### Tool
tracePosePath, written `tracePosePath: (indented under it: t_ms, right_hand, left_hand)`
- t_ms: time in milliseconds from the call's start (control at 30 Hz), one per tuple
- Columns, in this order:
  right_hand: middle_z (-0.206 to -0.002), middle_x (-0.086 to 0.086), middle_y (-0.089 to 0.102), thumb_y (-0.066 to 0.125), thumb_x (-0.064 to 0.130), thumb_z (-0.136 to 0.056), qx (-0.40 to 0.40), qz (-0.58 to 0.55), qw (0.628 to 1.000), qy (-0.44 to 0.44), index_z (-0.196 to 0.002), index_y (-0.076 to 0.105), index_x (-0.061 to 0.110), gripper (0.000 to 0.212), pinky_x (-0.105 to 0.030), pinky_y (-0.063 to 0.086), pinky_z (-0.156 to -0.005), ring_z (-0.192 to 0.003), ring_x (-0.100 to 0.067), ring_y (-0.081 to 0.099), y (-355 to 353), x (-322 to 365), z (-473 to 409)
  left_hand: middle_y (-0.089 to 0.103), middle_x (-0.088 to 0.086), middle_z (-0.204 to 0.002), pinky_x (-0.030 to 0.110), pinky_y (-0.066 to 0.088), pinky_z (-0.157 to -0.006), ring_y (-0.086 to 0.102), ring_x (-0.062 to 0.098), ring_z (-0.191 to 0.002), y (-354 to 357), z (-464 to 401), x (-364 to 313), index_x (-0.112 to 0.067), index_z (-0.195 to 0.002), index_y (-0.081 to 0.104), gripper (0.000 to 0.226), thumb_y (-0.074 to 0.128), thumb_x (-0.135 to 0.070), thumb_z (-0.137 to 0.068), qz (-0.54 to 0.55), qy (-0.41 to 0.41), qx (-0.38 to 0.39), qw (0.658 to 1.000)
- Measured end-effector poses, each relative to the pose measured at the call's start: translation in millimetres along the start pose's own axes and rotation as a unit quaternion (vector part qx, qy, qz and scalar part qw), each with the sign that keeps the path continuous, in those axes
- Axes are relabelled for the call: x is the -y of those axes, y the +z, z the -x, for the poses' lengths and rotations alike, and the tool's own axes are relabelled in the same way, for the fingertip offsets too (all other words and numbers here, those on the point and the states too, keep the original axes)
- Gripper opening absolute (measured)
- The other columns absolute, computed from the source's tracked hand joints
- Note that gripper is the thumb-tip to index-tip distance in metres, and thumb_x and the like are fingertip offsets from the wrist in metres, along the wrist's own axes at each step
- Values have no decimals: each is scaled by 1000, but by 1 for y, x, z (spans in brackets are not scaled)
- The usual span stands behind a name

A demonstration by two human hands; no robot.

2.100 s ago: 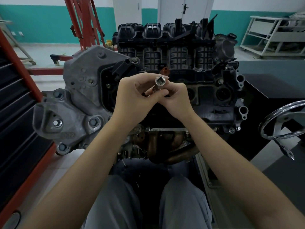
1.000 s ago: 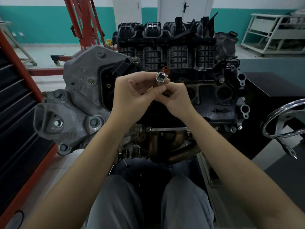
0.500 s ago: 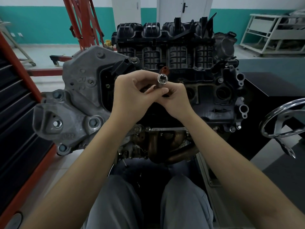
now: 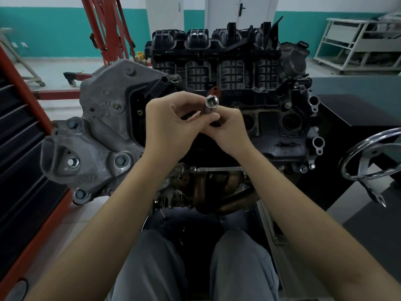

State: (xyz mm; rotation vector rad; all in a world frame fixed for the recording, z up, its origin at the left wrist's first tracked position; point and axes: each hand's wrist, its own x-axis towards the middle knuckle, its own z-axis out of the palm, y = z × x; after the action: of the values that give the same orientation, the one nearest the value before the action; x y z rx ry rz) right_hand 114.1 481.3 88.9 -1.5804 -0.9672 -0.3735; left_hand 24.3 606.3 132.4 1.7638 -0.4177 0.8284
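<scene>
- The left hand (image 4: 171,127) pinches the socket (image 4: 211,103) between thumb and curled fingers. The right hand (image 4: 230,129) curls around its lower end, where a dark piece is mostly hidden.
- The socket is in the air, just in front of the engine (image 4: 217,72), with its square hole toward the camera.
- My advice: keep the parts in line and push straight.
- The socket is smooth, round chrome. The engine is rough cast metal and ribbed black plastic.

Socket (image 4: 212,102) base seemingly behind fingers (image 4: 219,115)
</scene>
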Motion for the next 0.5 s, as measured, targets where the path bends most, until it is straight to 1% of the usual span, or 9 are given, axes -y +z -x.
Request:
tracePosePath:
  t_ms: [33,100,167,233,300,367,400,433,500]
  right_hand:
    - [-91,-15,71,68,-5,-83,12,-5,1000,-6,-96,68,-3,13,-39,55,-82,-90,-26,69,-1,1,0]
    - [-94,-1,68,64,-7,-85,28,-15,999,-12,-106,64,6,25,-26,52,-83,-92,-8,67,-1,2,1]
    - [-92,4,67,64,-9,-83,25,-22,999,-8,-108,61,9,31,-21,50,-81,-89,-1,65,0,1,0]
    - [-87,-2,68,67,-9,-81,8,-30,1000,6,-102,64,9,28,-25,52,-79,-85,-8,67,1,1,0]
    - [-84,-10,70,71,-8,-79,-6,-21,1000,6,-94,68,7,21,-30,53,-78,-81,-17,68,2,1,0]
    - [-86,-18,70,73,-5,-78,-2,-10,1000,6,-89,69,-1,12,-37,55,-77,-82,-28,68,1,0,0]
    - [-88,-21,70,72,-4,-80,5,-9,1000,6,-91,69,-5,12,-41,55,-80,-86,-32,68,0,0,-1]
    - [-92,-21,70,71,-4,-81,16,-13,1000,2,-96,68,-6,15,-42,55,-82,-90,-32,68,-1,1,-1]
    - [-96,-4,70,67,-6,-83,23,-25,999,-7,-108,64,2,27,-29,53,-85,-95,-15,68,-1,3,0]
  left_hand:
    - [72,2,-88,33,58,-82,72,14,-86,0,1,0,-11,-92,71,24,79,1,-72,7,-2,2,1000]
    - [72,6,-92,37,58,-85,71,17,-90,-1,1,1,-8,-97,70,26,75,6,-75,30,-11,16,999]
    - [72,11,-95,41,57,-87,71,21,-93,-2,1,0,-4,-101,69,29,71,11,-77,52,-20,34,998]
    - [71,12,-95,41,56,-88,71,22,-94,-2,0,0,-3,-104,68,31,71,11,-77,48,-13,43,998]
    - [72,9,-92,35,57,-86,71,18,-91,0,0,-2,-4,-100,70,28,77,5,-74,1,8,27,1000]
    - [72,4,-87,29,57,-81,71,13,-86,2,1,-1,-8,-93,72,24,81,-2,-72,-33,21,-5,999]
    - [72,1,-86,27,57,-80,71,11,-84,3,1,-1,-10,-92,72,23,81,-3,-72,-31,19,-17,999]
    - [72,0,-86,27,57,-80,71,10,-84,3,1,-1,-12,-92,72,24,80,-2,-73,-22,13,-20,999]
    - [72,-1,-88,27,56,-81,72,11,-86,1,0,0,-12,-98,70,28,77,2,-75,17,0,1,1000]
